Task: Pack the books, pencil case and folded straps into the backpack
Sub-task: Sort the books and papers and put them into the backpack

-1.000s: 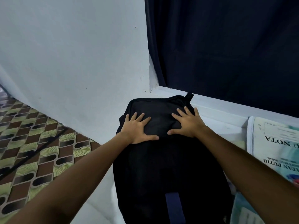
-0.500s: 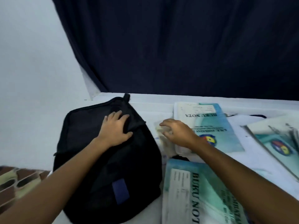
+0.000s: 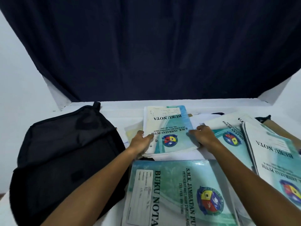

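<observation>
Both hands are off the backpack (image 3: 65,154) now: the left hand (image 3: 141,143) and right hand (image 3: 205,138) are gripping opposite edges of a glossy teal-and-white notebook (image 3: 169,128), fingers curling round it, arms reaching fwd. The soft black fabric bag is lying flat at left on the white table (image 3: 127,106), just beside the book. More slick-covered notebooks (image 3: 179,193) are fanning out nearer and to the right.

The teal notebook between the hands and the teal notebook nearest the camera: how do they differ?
The far teal notebook is gripped at both side edges by the left hand and right hand; the near teal notebook lies untouched. The far one's title reads upside down, the near one's runs sideways. Both say BUKU NOTA.
</observation>
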### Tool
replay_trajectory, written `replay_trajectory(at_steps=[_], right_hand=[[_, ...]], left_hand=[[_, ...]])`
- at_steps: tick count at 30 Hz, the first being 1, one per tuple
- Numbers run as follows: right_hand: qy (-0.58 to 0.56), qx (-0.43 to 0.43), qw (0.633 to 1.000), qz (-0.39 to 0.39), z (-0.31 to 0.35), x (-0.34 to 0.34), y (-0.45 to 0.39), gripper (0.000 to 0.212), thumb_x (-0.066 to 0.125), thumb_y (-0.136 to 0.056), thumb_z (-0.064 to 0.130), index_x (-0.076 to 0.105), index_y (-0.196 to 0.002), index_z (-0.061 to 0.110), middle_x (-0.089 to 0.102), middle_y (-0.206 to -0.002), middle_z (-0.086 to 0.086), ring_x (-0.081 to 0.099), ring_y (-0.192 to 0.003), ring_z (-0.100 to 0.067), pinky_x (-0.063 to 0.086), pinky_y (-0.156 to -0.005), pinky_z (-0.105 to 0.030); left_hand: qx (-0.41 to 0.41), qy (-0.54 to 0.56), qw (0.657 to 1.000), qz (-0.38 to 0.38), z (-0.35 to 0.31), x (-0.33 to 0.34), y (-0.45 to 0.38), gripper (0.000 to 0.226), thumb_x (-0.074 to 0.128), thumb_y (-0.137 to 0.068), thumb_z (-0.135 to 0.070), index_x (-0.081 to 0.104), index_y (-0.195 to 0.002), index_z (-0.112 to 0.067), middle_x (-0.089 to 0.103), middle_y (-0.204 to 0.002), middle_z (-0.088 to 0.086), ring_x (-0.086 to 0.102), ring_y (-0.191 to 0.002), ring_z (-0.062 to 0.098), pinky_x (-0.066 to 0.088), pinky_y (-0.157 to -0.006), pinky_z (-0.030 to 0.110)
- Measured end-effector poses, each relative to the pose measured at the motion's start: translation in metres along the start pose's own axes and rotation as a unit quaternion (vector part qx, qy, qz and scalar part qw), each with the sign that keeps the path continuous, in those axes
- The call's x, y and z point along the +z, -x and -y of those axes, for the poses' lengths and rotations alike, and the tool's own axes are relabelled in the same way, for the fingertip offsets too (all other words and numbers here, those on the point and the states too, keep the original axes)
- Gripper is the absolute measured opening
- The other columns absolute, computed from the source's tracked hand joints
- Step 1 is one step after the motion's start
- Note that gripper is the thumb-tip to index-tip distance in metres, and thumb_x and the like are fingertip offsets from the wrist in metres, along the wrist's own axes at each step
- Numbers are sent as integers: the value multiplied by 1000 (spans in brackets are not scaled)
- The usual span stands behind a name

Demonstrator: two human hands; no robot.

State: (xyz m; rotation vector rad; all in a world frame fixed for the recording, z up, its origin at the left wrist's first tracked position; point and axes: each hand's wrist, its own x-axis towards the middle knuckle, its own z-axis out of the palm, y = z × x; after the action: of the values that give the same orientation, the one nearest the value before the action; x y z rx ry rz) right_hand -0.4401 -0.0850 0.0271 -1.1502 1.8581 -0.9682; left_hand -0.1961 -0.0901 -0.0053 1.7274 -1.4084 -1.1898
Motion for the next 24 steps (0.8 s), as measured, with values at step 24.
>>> replay_trajectory(at_steps=[24], right_hand=[[-205,18,908,366,-31,-115,13,99,97,-26,3,64,-118,18,69,-115,-17,69,-93,-41,59,-62,-54]], left_hand=[[406,-295,862,-78,-60,-59,70,79,43,-81,-69,46,-142,-19,44,-148,3,30,-140,20,25,-115,36]])
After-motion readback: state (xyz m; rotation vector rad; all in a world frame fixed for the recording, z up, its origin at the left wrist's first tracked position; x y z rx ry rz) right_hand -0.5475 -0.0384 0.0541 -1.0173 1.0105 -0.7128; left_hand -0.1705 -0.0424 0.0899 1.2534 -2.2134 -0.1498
